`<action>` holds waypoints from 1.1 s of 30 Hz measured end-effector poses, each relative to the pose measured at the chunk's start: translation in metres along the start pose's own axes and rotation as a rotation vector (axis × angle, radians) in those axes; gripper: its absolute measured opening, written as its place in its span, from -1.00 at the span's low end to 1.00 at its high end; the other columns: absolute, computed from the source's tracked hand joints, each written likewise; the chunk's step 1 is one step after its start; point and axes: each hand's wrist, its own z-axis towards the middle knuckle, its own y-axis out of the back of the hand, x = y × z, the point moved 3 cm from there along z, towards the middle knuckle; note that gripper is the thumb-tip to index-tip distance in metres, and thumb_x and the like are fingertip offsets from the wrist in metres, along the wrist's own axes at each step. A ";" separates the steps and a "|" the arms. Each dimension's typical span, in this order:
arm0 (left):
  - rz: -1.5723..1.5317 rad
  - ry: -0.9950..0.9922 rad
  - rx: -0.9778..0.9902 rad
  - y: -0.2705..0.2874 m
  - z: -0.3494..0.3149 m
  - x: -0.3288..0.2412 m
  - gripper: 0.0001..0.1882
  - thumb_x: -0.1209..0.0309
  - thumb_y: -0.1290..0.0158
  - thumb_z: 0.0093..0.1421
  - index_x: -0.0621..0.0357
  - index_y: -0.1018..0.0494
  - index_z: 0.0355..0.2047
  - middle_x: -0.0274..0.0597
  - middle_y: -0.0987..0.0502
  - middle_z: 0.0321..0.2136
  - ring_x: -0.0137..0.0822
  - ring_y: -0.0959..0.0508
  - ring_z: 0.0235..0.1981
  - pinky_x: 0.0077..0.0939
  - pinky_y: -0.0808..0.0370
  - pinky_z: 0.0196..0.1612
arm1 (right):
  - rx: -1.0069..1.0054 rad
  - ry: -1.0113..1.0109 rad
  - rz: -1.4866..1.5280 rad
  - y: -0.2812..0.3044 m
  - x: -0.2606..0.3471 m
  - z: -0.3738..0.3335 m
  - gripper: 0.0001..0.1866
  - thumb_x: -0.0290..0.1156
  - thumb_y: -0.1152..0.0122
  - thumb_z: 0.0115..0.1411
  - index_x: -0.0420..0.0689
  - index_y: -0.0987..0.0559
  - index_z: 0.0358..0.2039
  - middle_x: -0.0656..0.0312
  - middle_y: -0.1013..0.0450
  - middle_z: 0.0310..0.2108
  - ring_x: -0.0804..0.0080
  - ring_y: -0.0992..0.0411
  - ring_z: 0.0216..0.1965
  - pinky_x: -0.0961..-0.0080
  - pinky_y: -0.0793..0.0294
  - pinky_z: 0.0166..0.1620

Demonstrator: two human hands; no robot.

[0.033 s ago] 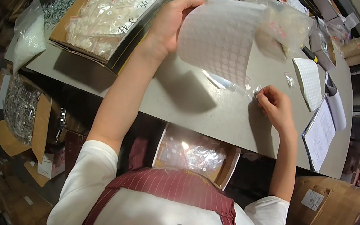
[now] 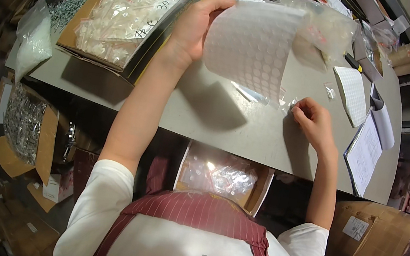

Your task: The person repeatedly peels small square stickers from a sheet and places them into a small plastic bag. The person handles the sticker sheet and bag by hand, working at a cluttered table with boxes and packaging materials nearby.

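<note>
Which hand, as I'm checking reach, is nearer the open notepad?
Right. The right hand is left of the open notepad; the left hand is farther left, holding the dotted translucent sheet.

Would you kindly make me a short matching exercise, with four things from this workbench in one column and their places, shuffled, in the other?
Things
1. Sheet of round dots
2. Open notebook
3. Cardboard box of small clear bags
4. White-rimmed open box

Places
A. Below the near edge of the table
B. Held up by the left hand
C. On the left half of the table
D. By the right edge of the table

Right pairs
1-B, 2-D, 3-C, 4-A
</note>
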 end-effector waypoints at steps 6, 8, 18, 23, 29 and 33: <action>0.188 0.047 0.067 -0.023 -0.014 0.003 -0.74 0.28 -0.19 0.33 0.26 -0.65 -0.19 -0.27 -0.68 -0.32 -0.45 -0.65 -0.30 -0.49 -0.58 -0.15 | -0.080 -0.049 -0.403 0.008 0.006 0.001 -0.66 -0.20 -0.42 0.22 -0.27 -0.65 -0.31 -0.01 -0.60 -0.47 0.13 -0.60 -0.41 0.24 -0.51 -0.30; 0.351 0.088 0.184 -0.030 -0.019 0.006 -0.74 0.26 -0.20 0.31 0.24 -0.66 -0.21 -0.31 -0.67 -0.35 -0.50 -0.63 -0.30 -0.54 -0.56 -0.17 | 0.025 -0.201 -0.479 0.023 0.006 0.008 -0.61 -0.14 -0.46 0.20 -0.27 -0.65 -0.33 -0.01 -0.59 -0.48 0.13 -0.59 -0.42 0.25 -0.51 -0.30; 0.887 0.313 0.453 -0.037 -0.033 0.077 -0.72 0.24 -0.24 0.31 0.24 -0.69 -0.25 -0.42 -0.62 -0.39 -0.60 -0.51 -0.35 -0.61 -0.42 -0.30 | 0.004 0.272 0.216 0.001 0.071 -0.010 -0.75 -0.37 -0.33 0.38 -0.26 -0.60 -0.06 0.30 -0.58 -0.20 0.57 -0.53 -0.17 0.55 -0.50 0.00; 0.858 0.310 0.464 -0.039 -0.032 0.084 -0.74 0.31 -0.17 0.32 0.30 -0.65 -0.25 -0.42 -0.56 -0.43 -0.60 -0.51 -0.40 -0.62 -0.47 -0.36 | -0.150 0.365 0.055 -0.017 0.091 -0.019 -0.73 -0.44 -0.41 0.28 -0.27 -0.61 -0.07 0.16 -0.61 -0.19 0.41 -0.58 -0.17 0.44 -0.55 -0.03; 0.798 0.303 0.360 -0.044 -0.035 0.081 -0.71 0.28 -0.17 0.32 0.32 -0.65 -0.24 -0.38 -0.52 -0.49 -0.53 -0.52 -0.52 -0.59 -0.50 -0.53 | -0.361 0.467 -0.086 -0.028 0.092 -0.021 -0.77 -0.52 -0.43 0.22 -0.25 -0.62 -0.13 0.11 -0.58 -0.22 0.21 -0.57 -0.20 0.36 -0.55 -0.09; 0.839 0.338 0.325 -0.047 -0.037 0.077 -0.71 0.29 -0.17 0.30 0.32 -0.66 -0.22 -0.38 -0.53 -0.47 -0.54 -0.52 -0.51 -0.60 -0.50 -0.51 | -0.495 0.601 -0.243 -0.035 0.099 -0.026 -0.78 -0.60 -0.43 0.17 -0.23 -0.62 -0.17 0.10 -0.57 -0.22 0.11 -0.53 -0.20 0.33 -0.54 -0.09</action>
